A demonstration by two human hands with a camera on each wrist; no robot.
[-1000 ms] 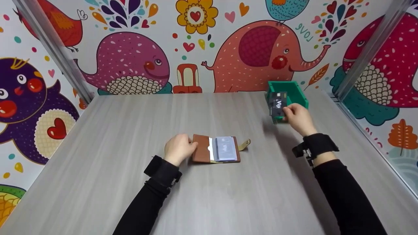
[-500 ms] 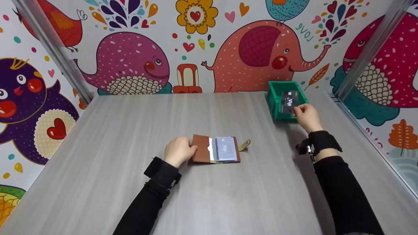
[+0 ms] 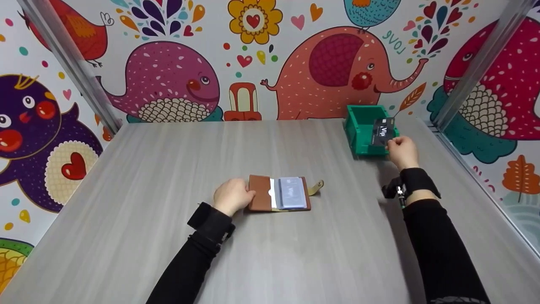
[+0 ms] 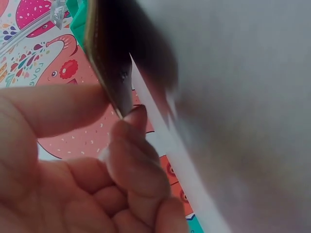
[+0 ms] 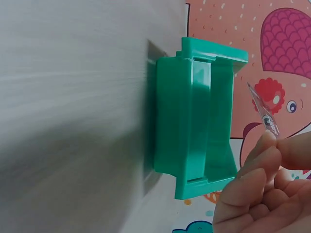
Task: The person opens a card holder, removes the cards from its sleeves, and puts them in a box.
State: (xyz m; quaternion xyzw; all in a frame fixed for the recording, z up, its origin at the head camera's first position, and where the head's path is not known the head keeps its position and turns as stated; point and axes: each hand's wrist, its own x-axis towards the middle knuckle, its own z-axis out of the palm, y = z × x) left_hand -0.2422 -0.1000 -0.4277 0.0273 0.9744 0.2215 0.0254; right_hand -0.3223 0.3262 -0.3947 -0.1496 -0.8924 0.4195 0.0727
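Observation:
A brown card wallet point(image 3: 260, 193) lies unfolded on the table, with clear plastic card sleeves point(image 3: 292, 193) on its right half and a snap strap point(image 3: 316, 187) sticking out to the right. My left hand point(image 3: 231, 196) pinches the wallet's left edge between thumb and fingers, seen close in the left wrist view. Over the green bin point(image 3: 357, 145) at the back right, my right hand point(image 3: 403, 153) pinches a black card marked "Vip" point(image 3: 382, 131) by its lower corner. In the right wrist view that card point(image 5: 265, 112) appears nearly edge-on, above the bin's opening.
The grey wood-grain table point(image 3: 168, 160) meets a cartoon-printed wall point(image 3: 253, 63) at the back. Metal posts point(image 3: 481, 67) stand at the rear corners. A wrist strap with a camera is worn on each forearm.
My right hand has carried the card rightward from the bin's left front to over its right side. The left hand and wallet have hardly moved.

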